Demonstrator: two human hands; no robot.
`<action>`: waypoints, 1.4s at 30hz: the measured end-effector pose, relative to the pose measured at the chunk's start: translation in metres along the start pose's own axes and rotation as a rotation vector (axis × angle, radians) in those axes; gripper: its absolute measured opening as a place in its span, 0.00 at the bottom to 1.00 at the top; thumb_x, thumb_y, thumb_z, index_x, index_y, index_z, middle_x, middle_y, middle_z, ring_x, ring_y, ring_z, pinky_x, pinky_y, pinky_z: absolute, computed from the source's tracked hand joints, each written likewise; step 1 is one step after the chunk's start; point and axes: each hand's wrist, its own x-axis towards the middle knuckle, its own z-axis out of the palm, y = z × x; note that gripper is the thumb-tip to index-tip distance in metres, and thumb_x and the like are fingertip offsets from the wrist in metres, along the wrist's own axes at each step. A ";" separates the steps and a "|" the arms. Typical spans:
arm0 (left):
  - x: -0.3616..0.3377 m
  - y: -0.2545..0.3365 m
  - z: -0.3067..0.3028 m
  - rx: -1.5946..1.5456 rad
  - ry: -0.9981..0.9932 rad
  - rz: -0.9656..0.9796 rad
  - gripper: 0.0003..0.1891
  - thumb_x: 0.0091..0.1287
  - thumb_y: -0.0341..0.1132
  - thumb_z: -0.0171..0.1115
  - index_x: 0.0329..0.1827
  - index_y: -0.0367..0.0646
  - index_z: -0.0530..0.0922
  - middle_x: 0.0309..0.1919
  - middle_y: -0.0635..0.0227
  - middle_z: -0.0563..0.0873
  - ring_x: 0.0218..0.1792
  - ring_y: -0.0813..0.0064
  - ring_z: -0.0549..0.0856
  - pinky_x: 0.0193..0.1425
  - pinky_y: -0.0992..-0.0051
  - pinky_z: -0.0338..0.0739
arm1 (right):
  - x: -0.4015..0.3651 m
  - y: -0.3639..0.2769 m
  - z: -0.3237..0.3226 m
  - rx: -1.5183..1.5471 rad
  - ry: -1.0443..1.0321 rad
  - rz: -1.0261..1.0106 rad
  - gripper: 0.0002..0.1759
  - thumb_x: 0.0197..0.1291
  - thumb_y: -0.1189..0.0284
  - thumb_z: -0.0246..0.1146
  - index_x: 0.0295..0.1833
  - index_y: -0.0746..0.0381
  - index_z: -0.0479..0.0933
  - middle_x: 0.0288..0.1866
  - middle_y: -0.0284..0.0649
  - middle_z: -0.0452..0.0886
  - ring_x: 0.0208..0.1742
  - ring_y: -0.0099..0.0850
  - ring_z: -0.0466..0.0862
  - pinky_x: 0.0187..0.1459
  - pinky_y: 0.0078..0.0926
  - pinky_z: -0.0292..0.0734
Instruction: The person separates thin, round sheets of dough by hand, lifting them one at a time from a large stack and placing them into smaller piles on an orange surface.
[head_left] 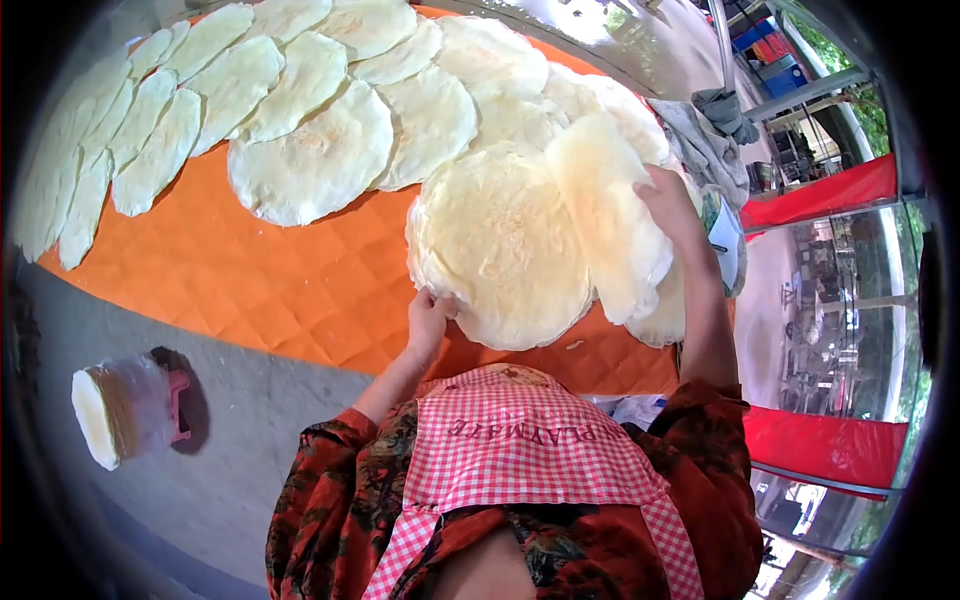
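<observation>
A pile of thin round flatbreads (505,245) lies near the table's front edge. My left hand (432,318) is closed on the near left rim of this pile, thumb on top. Over the pile's right side, a single flatbread (605,205) stands lifted and bent, pale and thin. Its right edge is pinched in my right hand (668,200). Part of another flatbread (660,318) shows beneath it, at the right.
Overlapping flatbreads (310,150) cover the far and left parts of the orange tabletop (290,275). On the grey floor, a wrapped stack of flatbreads (120,410) rests by a pink stool (179,405). Grey cloths (708,150) lie at the right edge.
</observation>
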 end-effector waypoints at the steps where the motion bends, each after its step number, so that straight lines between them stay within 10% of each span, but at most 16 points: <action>1: -0.002 0.003 0.003 -0.021 -0.006 0.044 0.11 0.67 0.26 0.55 0.51 0.32 0.73 0.33 0.66 0.82 0.33 0.76 0.81 0.39 0.75 0.78 | -0.004 -0.007 0.008 -0.063 -0.046 -0.006 0.10 0.57 0.78 0.52 0.39 0.68 0.78 0.30 0.46 0.83 0.33 0.34 0.83 0.35 0.36 0.77; 8: -0.009 0.012 0.016 -0.002 -0.039 0.155 0.13 0.68 0.25 0.53 0.54 0.35 0.70 0.31 0.62 0.82 0.29 0.76 0.81 0.34 0.75 0.78 | -0.047 -0.030 0.217 -0.541 -0.434 -0.024 0.10 0.59 0.71 0.56 0.39 0.64 0.79 0.33 0.51 0.83 0.35 0.46 0.84 0.39 0.45 0.77; 15: -0.007 0.001 0.014 0.205 -0.043 0.278 0.12 0.67 0.27 0.55 0.52 0.35 0.71 0.27 0.60 0.81 0.27 0.73 0.82 0.32 0.72 0.78 | -0.044 -0.042 0.236 -0.497 -0.445 -0.107 0.19 0.59 0.62 0.61 0.48 0.67 0.77 0.35 0.51 0.84 0.36 0.46 0.85 0.39 0.41 0.79; 20: -0.013 0.008 0.012 0.423 -0.222 0.434 0.15 0.68 0.33 0.58 0.54 0.35 0.73 0.44 0.52 0.79 0.43 0.63 0.81 0.46 0.68 0.77 | -0.048 -0.041 0.240 -0.351 -0.369 0.062 0.25 0.53 0.61 0.66 0.51 0.68 0.76 0.38 0.52 0.84 0.42 0.45 0.85 0.47 0.42 0.77; 25: -0.007 -0.005 0.013 0.743 -0.208 0.508 0.21 0.66 0.41 0.61 0.57 0.36 0.75 0.59 0.48 0.72 0.57 0.50 0.75 0.63 0.62 0.71 | 0.015 0.055 0.148 0.093 -0.509 0.191 0.21 0.48 0.68 0.65 0.48 0.66 0.78 0.36 0.43 0.82 0.36 0.32 0.81 0.39 0.32 0.78; 29: -0.001 -0.009 0.008 0.778 -0.204 0.518 0.21 0.64 0.38 0.63 0.56 0.34 0.74 0.56 0.49 0.75 0.51 0.54 0.79 0.56 0.65 0.75 | 0.070 0.085 -0.051 -0.245 -0.104 -0.041 0.27 0.47 0.62 0.67 0.51 0.68 0.74 0.47 0.46 0.79 0.52 0.37 0.76 0.54 0.35 0.70; 33: 0.006 0.007 0.003 0.552 0.082 0.436 0.20 0.61 0.32 0.65 0.54 0.33 0.74 0.51 0.53 0.78 0.41 0.61 0.83 0.46 0.68 0.79 | 0.066 0.007 -0.144 -0.076 -0.056 -0.005 0.16 0.52 0.74 0.60 0.47 0.69 0.79 0.37 0.39 0.84 0.37 0.27 0.82 0.39 0.26 0.76; 37: 0.025 0.024 0.009 0.581 0.253 0.486 0.15 0.61 0.28 0.64 0.50 0.33 0.74 0.42 0.59 0.81 0.28 0.72 0.82 0.33 0.75 0.78 | 0.053 -0.004 -0.091 -0.442 -0.045 -0.246 0.14 0.54 0.76 0.56 0.45 0.69 0.79 0.32 0.41 0.82 0.34 0.27 0.81 0.35 0.27 0.75; 42: 0.036 0.044 0.021 0.401 0.168 0.127 0.12 0.61 0.28 0.64 0.45 0.32 0.74 0.28 0.62 0.82 0.19 0.75 0.79 0.22 0.75 0.73 | -0.037 -0.025 0.109 -0.305 -0.187 -0.026 0.16 0.62 0.73 0.50 0.51 0.58 0.78 0.37 0.50 0.83 0.40 0.41 0.84 0.42 0.42 0.75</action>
